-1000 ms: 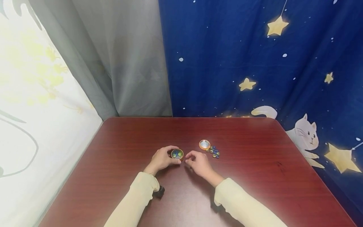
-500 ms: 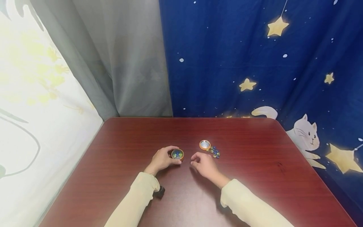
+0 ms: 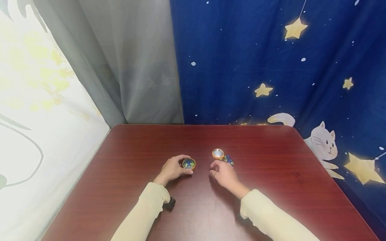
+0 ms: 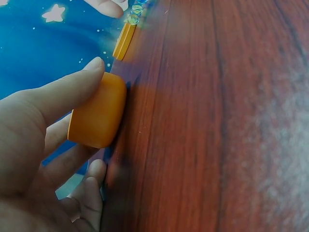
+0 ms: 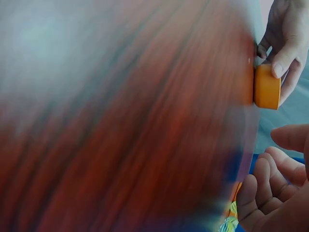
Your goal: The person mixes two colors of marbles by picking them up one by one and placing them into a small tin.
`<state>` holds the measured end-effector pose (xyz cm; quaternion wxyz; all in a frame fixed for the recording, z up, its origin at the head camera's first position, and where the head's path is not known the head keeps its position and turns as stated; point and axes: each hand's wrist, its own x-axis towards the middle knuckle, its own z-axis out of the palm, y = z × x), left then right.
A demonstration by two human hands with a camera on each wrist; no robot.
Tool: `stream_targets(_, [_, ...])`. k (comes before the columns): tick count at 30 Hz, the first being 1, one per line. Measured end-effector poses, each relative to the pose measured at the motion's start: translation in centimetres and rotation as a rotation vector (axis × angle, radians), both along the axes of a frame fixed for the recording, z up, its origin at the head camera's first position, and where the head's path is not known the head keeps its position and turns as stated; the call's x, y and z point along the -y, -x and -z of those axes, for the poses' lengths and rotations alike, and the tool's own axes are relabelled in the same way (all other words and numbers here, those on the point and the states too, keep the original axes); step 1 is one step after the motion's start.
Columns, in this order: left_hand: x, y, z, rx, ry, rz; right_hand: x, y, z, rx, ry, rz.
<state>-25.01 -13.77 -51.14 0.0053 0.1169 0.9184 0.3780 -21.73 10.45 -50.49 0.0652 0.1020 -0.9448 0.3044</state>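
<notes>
The left hand (image 3: 173, 168) gripped the cup (image 4: 104, 116), thumb on one side and fingers on the other, so that it stood upright on the table (image 3: 150, 140) near the middle. The right hand (image 3: 224, 172) was well apart from it, its fingers loosely bent with a gap to the thumb and no object showing between them. Marbles lay inside the cup, though glare and their small size hid the count.

The likeliest trouble seemed to be at the pile (image 3: 228, 158), the loose marbles just beside the lid (image 3: 217, 153). They were round, and the table looked smooth and glossy, with nothing around the pile to stop a roll. A clumsy fingertip could have scattered them, and a pinch off centre could have shot one away. The right hand covered part of the pile in the head view (whether it touched any marble, I could not tell), so a knuckle might have nudged one unnoticed.

The lid sat open side up, right by the nearest marbles; whether they touched it was too small to judge. A knock to its rim could have pushed it into them.

The cup looked the safer of the two, being held. Even so, a tighter squeeze or a twist of the left wrist could have tipped it, spilling what it held.
</notes>
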Motion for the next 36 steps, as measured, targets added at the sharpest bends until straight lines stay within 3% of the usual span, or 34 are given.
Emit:
stream_targets(6, [-0.3,-0.8,-0.1,-0.009,0.005,-0.01,-1.3,-0.2,0.1,-0.008,-0.049,0.045])
stream_targets(25, [-0.1,-0.2,0.0,0.004,0.005,0.001,-4.1,0.1,0.0,0.038,-0.081,0.113])
stream_targets(36, [-0.2,-0.2,0.1,0.007,0.007,-0.004,-4.8,0.3,0.4,0.006,-0.095,0.138])
